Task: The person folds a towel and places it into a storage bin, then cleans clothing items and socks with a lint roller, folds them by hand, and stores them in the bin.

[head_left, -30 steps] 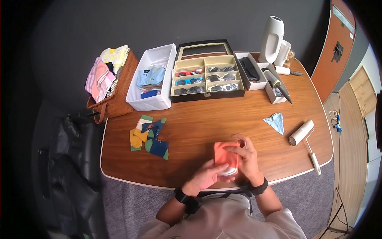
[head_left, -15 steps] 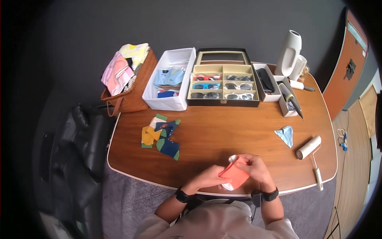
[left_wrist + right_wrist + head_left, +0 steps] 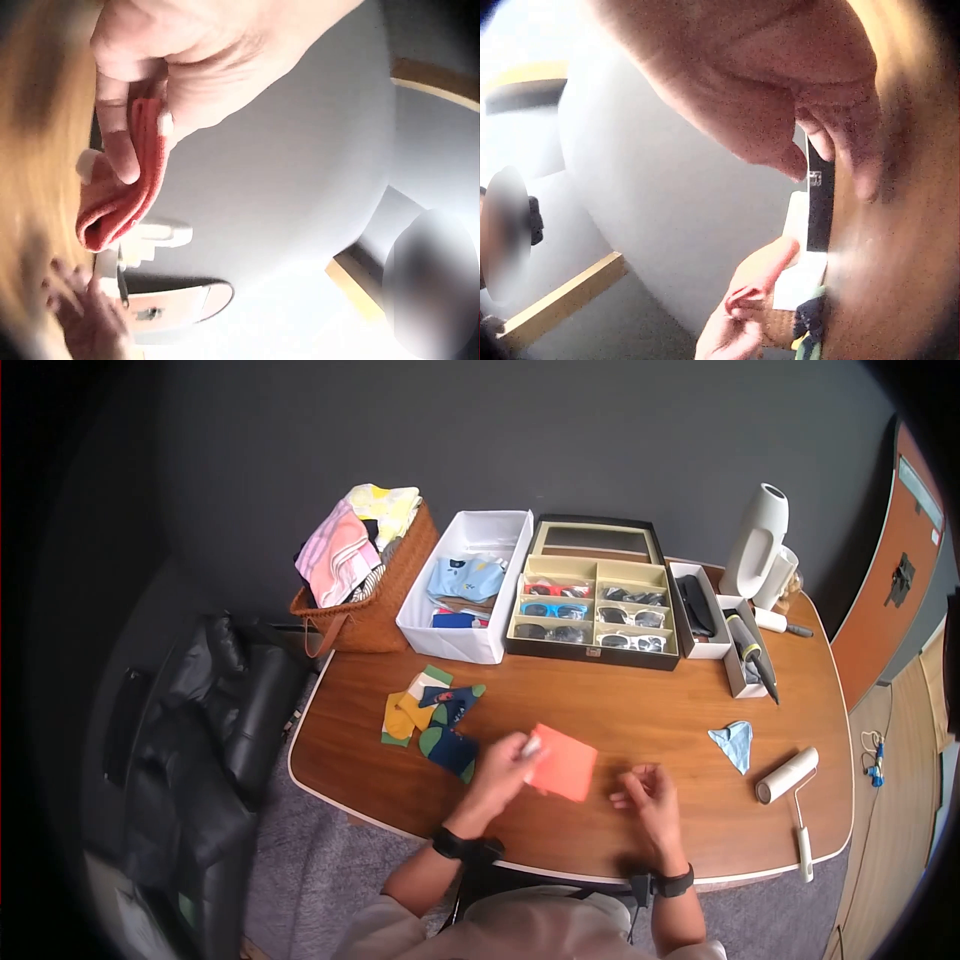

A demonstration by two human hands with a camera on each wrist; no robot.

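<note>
My left hand (image 3: 498, 768) pinches a folded coral sock (image 3: 567, 763) with white patches by its left end, over the front of the table. In the left wrist view the sock (image 3: 150, 176) hangs between thumb and fingers, its ribbed layers folded and one open end turned away from the hand. To its right, my right hand (image 3: 655, 805) is apart from the sock, fingers loosely bent around nothing. Just beyond the left hand lie navy socks with green toes and heels (image 3: 450, 750), overlapping yellow, white and green socks (image 3: 405, 710).
Along the back stand a wicker basket (image 3: 408, 575) of clothes, a white fabric bin (image 3: 470, 645) with folded garments, an eyewear case (image 3: 565, 649) and two small white boxes (image 3: 712, 648). A light blue cloth (image 3: 735, 745) and a lint roller (image 3: 788, 775) lie at right.
Both hands held the coral sock earlier; the right hand has let go and drawn off to the right. The left hand has moved it forward and left. The head view has shifted.
</note>
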